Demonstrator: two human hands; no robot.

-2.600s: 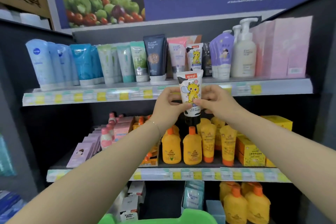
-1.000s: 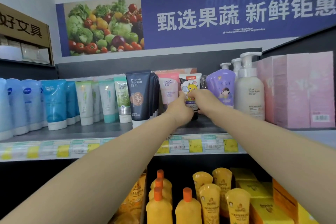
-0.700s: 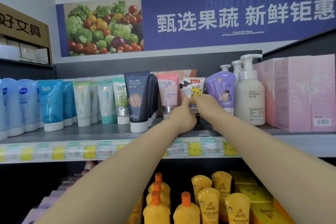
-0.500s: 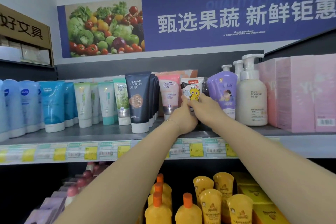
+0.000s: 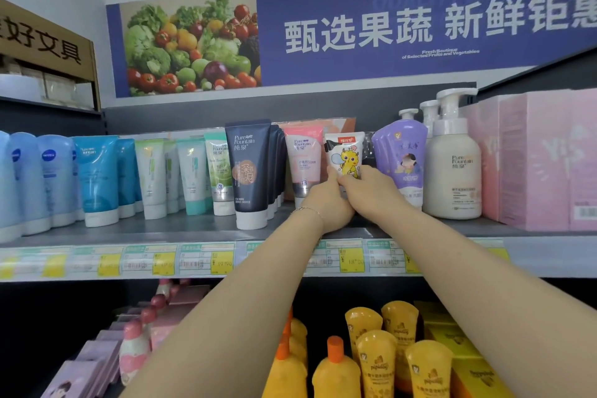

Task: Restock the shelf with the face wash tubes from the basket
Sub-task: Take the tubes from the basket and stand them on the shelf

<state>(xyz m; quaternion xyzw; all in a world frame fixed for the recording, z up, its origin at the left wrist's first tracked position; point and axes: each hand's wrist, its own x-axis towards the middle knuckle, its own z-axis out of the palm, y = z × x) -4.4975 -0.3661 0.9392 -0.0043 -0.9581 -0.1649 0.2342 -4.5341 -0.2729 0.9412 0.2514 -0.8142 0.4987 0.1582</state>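
Observation:
A white face wash tube [image 5: 344,153] with a yellow cartoon dragon stands upright on the grey top shelf [image 5: 168,231], between a pink tube [image 5: 303,160] and a purple pouch bottle [image 5: 402,157]. My left hand [image 5: 328,203] grips its lower left side and my right hand [image 5: 371,192] grips its lower right side. The tube's cap is hidden behind my hands. The basket is out of view.
Blue, green and dark navy tubes [image 5: 250,171] line the shelf to the left. White pump bottles [image 5: 452,168] and pink boxes [image 5: 536,161] stand to the right. Orange bottles [image 5: 336,371] and pink items fill the shelf below. Price tags run along the shelf's front edge.
Both hands lifted the tube from in front of the lower shelf up to the top shelf and set it between the pink tube and the purple bottle. They still hold it.

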